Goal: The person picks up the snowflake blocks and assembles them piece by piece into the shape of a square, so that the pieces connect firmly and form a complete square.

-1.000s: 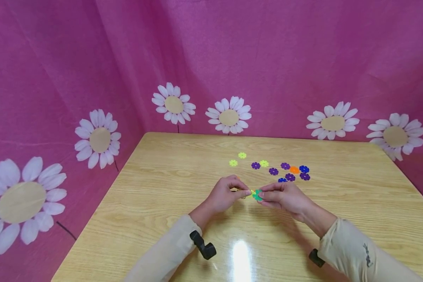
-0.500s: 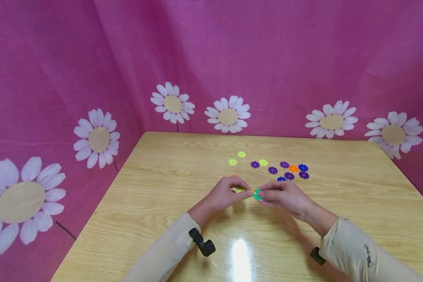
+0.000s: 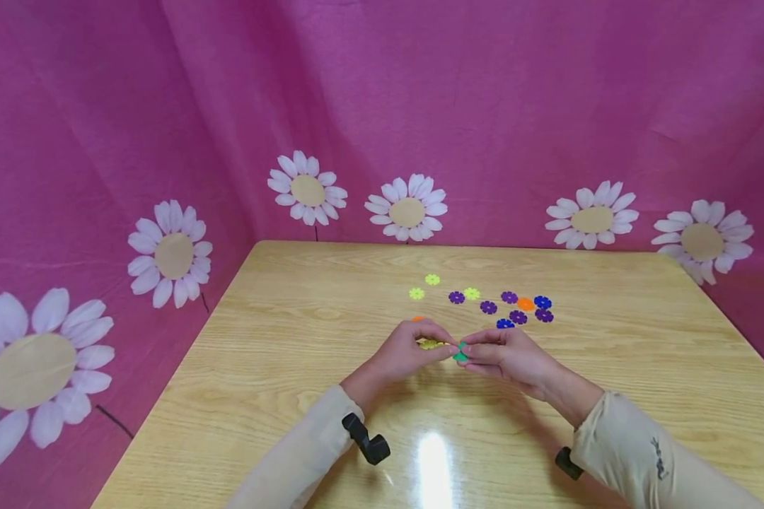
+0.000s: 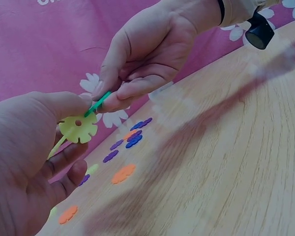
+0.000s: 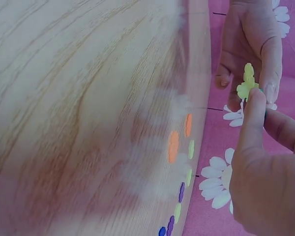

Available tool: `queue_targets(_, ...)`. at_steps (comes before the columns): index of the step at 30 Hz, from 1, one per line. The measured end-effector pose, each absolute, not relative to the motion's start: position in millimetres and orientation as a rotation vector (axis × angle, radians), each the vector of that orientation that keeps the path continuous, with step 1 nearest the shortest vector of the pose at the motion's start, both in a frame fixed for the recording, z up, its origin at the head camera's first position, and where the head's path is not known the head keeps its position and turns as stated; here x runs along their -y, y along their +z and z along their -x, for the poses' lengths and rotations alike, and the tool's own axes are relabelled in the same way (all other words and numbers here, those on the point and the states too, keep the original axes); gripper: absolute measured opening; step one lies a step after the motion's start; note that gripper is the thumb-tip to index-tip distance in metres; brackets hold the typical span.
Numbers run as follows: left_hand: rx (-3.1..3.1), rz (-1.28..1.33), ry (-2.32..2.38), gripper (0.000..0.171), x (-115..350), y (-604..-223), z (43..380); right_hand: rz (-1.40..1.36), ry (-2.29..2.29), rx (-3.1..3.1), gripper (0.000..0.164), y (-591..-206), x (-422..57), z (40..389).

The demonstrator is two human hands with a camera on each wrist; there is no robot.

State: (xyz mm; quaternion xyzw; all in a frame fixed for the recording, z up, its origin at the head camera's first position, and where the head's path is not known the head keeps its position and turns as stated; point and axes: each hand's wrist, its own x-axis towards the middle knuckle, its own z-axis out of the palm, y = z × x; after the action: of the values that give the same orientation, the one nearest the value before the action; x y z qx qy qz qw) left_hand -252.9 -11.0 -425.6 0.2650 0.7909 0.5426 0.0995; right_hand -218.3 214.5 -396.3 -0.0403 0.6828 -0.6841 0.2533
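Worktop [image 3: 280, 325]: light-brown wood grain. Behind the worktop: magenta backdrop [image 3: 484, 106] printed with white daisies [image 3: 407, 212], beige centres. On the worktop: yellow-green discs [image 3: 432, 280], purple discs [image 3: 488, 307], blue discs [image 3: 542, 302], orange discs [image 3: 525, 304]. Over the worktop: green disc [image 4: 99, 103], yellow-green pieces [image 4: 81, 132].

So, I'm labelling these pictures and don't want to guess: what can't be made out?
Head view: the rest of an orange piece, behind the left hand.
Left wrist view: whether the green piece is slotted into the yellow piece; the left hand covers the spot.
Right wrist view: nearly all the green piece, behind the right hand.
Head view: the dark mark on the right sleeve, too small to read.
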Motion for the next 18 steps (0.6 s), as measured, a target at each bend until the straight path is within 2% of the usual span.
queue_targets(18,-2.352,-0.721,1.594,0.01,18,-423,253,0.004,-1.781,-2.022,0.05,-403,-230,236)
